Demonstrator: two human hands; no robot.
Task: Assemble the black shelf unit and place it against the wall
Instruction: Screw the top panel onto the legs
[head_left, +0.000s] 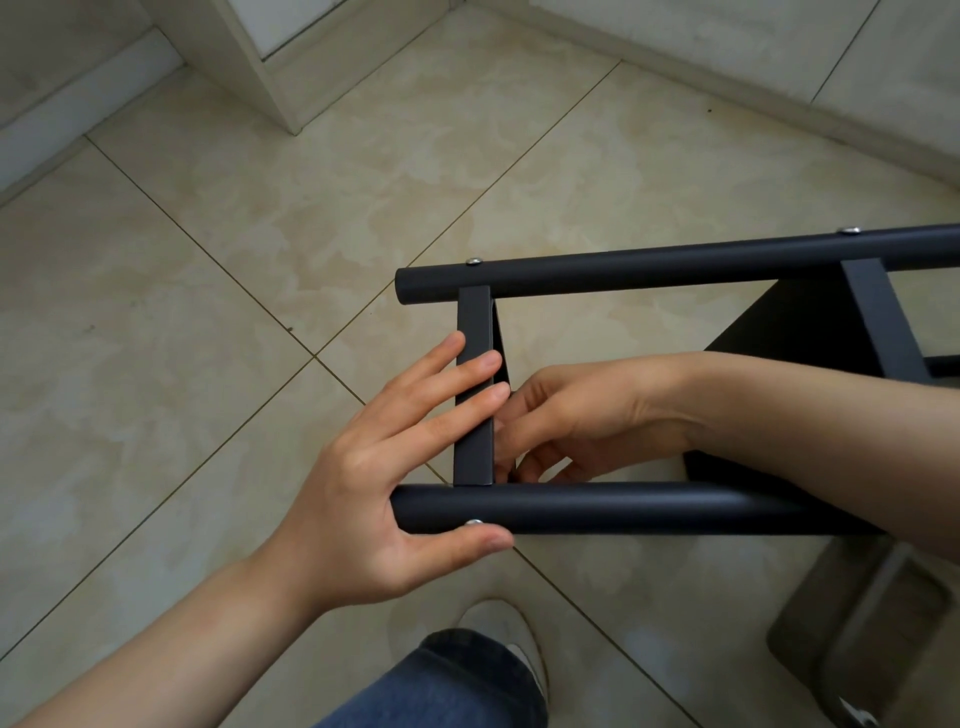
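Black shelf unit (795, 322) lies on its side over the tiled floor (208, 312), well short of the wall (779, 47). Its right part runs out of frame.

Two round tubes run left to right: far tube (675, 267) and near tube (623, 506). A flat crossbar (474, 338) joins them close to their left ends. A second crossbar (878, 317) is further right, lower half hidden by the forearm.

Screw heads show on the far tube (474, 261) and on the near tube (474, 522).

Left hand (363, 478): fingers straight, spread wide and laid across the flat crossbar; thumb lies along the underside of the near tube, just beside its screw.

Right hand (582, 415): reaches in between the tubes, fingers curled against the inner edge of the crossbar. Fingertips are tucked behind the metal; cannot tell whether they pinch anything.

Bottom edge: pale shoe (519, 654), denim trouser leg (441, 686). Lower right: grey blurred object (857, 613), not identifiable.
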